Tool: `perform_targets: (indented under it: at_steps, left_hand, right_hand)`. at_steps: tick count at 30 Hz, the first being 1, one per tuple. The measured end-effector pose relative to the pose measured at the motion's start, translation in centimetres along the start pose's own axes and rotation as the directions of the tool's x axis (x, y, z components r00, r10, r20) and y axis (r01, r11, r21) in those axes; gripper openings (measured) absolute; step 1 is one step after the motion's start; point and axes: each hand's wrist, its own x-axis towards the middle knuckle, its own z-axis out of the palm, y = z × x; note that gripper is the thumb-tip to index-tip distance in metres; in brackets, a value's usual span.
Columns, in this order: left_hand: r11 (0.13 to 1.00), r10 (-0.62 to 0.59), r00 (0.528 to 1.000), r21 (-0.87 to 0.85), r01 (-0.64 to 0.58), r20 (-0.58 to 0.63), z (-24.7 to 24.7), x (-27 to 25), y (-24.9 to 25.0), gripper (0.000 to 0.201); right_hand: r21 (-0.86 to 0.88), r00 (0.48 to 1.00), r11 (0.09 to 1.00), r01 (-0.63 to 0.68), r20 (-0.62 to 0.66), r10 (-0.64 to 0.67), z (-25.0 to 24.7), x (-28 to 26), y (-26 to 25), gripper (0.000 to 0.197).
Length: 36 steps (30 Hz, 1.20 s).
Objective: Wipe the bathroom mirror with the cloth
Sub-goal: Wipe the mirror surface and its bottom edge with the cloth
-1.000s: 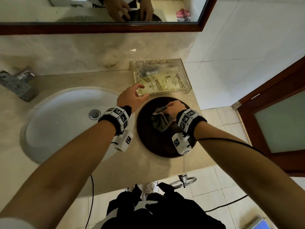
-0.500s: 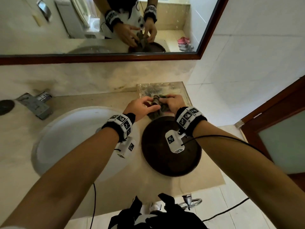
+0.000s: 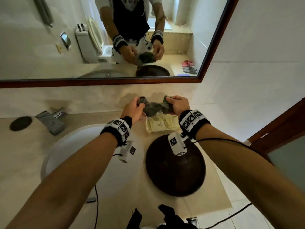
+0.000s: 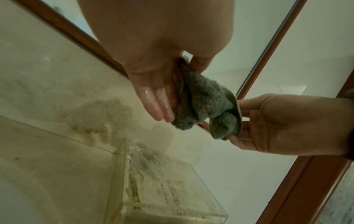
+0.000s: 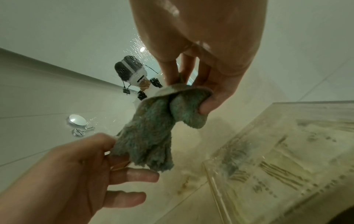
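Note:
A small grey-green cloth [image 3: 155, 107] is stretched between both hands above the counter, just below the mirror [image 3: 49, 52] with its brown wooden frame. My left hand [image 3: 135, 107] pinches the cloth's left end between thumb and fingers. My right hand [image 3: 177, 104] grips the right end. In the left wrist view the cloth [image 4: 205, 104] hangs bunched between my left hand [image 4: 172, 84] and my right hand [image 4: 268, 124]. The right wrist view shows the cloth [image 5: 159, 128] pinched by my right hand [image 5: 191, 84] above and by my left hand [image 5: 91, 166] below.
A clear plastic box [image 3: 163, 126] with papers sits on the counter under the hands. A dark round tray [image 3: 175, 166] lies in front of it. The white basin [image 3: 74, 149] and metal tap [image 3: 51, 119] are to the left, a wooden door frame [image 3: 272, 128] to the right.
Both hands have risen from the dark tray towards the mirror with the cloth. The left hand took hold of it, and the cloth is now pulled wider between them.

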Motion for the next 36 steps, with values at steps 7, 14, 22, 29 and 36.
perform_targets:
  at_steps: [7, 14, 22, 29, 36]
  left_hand:
    - [0.991, 0.053, 0.996, -0.118, -0.061, -0.073, -1.0, 0.3, 3.6, 0.013]
    - [0.977, 0.065, 0.988, -0.194, -0.093, -0.143, -1.8, 0.6, 6.8, 0.009]
    - [0.961, 0.102, 0.985, -0.243, -0.134, -0.141, -2.5, 1.0, 8.3, 0.012]
    - [0.967, 0.154, 0.980, -0.184, -0.175, -0.123, -3.3, 0.9, 9.4, 0.017]
    - [0.986, 0.159, 0.949, 0.086, -0.141, -0.271, -5.6, 1.5, 9.2, 0.058]
  right_hand:
    - [-0.117, 0.998, 0.991, -0.064, 0.006, 0.065, 0.5, 0.1, -1.7, 0.011]
    - [-0.222, 0.991, 0.969, 0.113, 0.097, -0.094, 1.3, -1.1, -3.5, 0.035]
    - [-0.210, 0.943, 0.971, 0.113, 0.329, -0.038, 2.3, -2.2, -4.8, 0.046]
    - [-0.234, 0.947, 0.949, 0.213, 0.288, -0.142, 3.1, -1.7, -5.4, 0.024]
    - [-0.337, 0.933, 0.874, 0.350, 0.212, -0.292, 2.6, -1.4, -8.4, 0.028]
